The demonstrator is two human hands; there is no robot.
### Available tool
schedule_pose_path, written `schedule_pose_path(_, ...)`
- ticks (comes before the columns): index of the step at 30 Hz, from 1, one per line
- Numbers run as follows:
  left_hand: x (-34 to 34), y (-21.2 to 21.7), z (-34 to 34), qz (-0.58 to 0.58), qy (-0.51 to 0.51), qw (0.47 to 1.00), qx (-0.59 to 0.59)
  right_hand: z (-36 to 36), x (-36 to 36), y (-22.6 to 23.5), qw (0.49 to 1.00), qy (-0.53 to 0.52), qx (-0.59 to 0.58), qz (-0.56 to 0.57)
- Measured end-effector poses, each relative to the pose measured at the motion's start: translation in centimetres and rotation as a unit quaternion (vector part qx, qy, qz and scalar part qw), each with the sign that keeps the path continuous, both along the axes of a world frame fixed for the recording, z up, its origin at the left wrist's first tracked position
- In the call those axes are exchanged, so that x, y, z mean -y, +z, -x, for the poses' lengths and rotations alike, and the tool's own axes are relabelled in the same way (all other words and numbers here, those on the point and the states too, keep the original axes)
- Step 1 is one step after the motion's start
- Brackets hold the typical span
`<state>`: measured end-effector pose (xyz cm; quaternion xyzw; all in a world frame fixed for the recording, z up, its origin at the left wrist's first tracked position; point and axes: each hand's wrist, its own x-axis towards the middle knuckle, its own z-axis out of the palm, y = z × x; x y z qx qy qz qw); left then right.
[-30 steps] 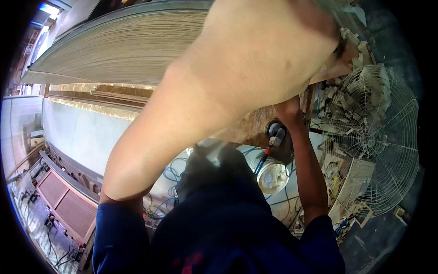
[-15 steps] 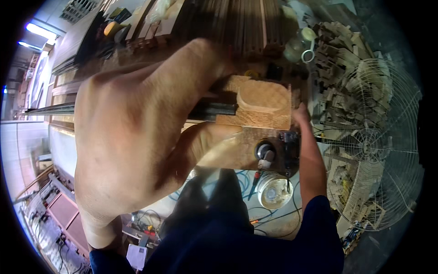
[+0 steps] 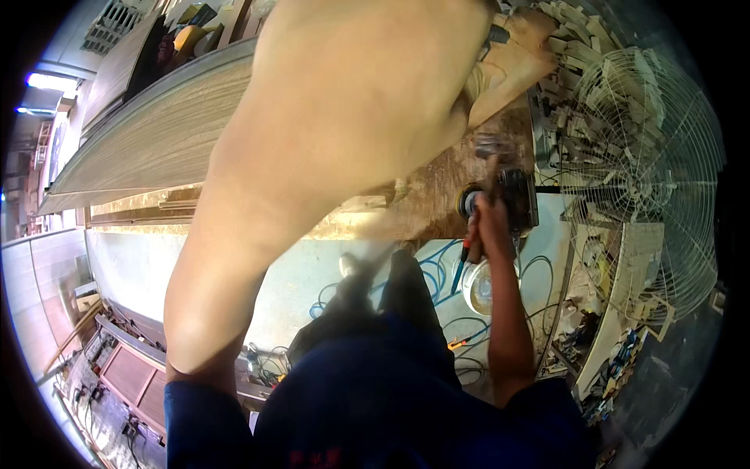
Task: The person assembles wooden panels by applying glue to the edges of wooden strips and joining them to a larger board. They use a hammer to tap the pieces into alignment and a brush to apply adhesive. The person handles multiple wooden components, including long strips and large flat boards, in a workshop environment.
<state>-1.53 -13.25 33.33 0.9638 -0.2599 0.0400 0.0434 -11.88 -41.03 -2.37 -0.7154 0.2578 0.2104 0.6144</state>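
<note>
My left hand (image 3: 367,102) is raised close to the camera and fills the upper middle of the view, back of the hand toward me. Its fingers are wrapped around a pale carved wooden piece (image 3: 512,66) that sticks out to the right. Lower down, my right hand (image 3: 491,227) grips a black hand-held power sander (image 3: 512,195) with a round disc, held at the edge of a brown workbench (image 3: 426,207). My dark blue clothing fills the bottom of the view.
A large wire-guarded fan (image 3: 648,156) stands at the right, with wood offcuts (image 3: 578,47) piled behind it. Long stacked boards (image 3: 156,133) run along the upper left. Blue hoses (image 3: 437,270) and a white round tub (image 3: 480,288) lie on the pale floor.
My left hand has moved up and nearer the camera, carrying the wooden piece toward the upper right. The right hand stays on the sander at the bench edge.
</note>
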Motion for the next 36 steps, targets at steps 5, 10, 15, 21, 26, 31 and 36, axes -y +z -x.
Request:
schedule_pose_path(5,-1.1,0.1,1.9,0.069,-0.017,0.995,0.076,-0.3,-3.8,-0.2,0.991,0.035,-0.045,-0.119)
schedule_pose_path(10,-1.5,0.7,2.1,0.123,-0.077,0.988,0.051,1.4,-5.4,-2.7,0.992,-0.034,-0.026,-0.117)
schedule_pose_path(15,-1.1,-0.8,0.8,0.110,-0.023,0.991,0.068,-0.4,-3.3,-1.4,0.991,-0.008,-0.049,-0.127)
schedule_pose_path(21,0.1,-0.1,1.0,0.087,0.015,0.995,0.049,0.5,-6.1,-3.5,0.975,-0.018,-0.116,-0.191)
schedule_pose_path(26,-0.3,1.7,2.0,0.057,0.038,0.998,-0.005,-0.1,-3.8,-0.8,0.986,-0.036,-0.057,-0.153)
schedule_pose_path(31,-0.2,0.2,0.3,0.009,0.022,0.999,0.022,1.2,-4.1,-5.2,0.977,-0.019,-0.104,-0.184)
schedule_pose_path(36,-1.5,0.0,0.6,-0.014,0.011,0.999,0.032,1.2,-4.9,-1.3,0.983,0.001,-0.085,-0.165)
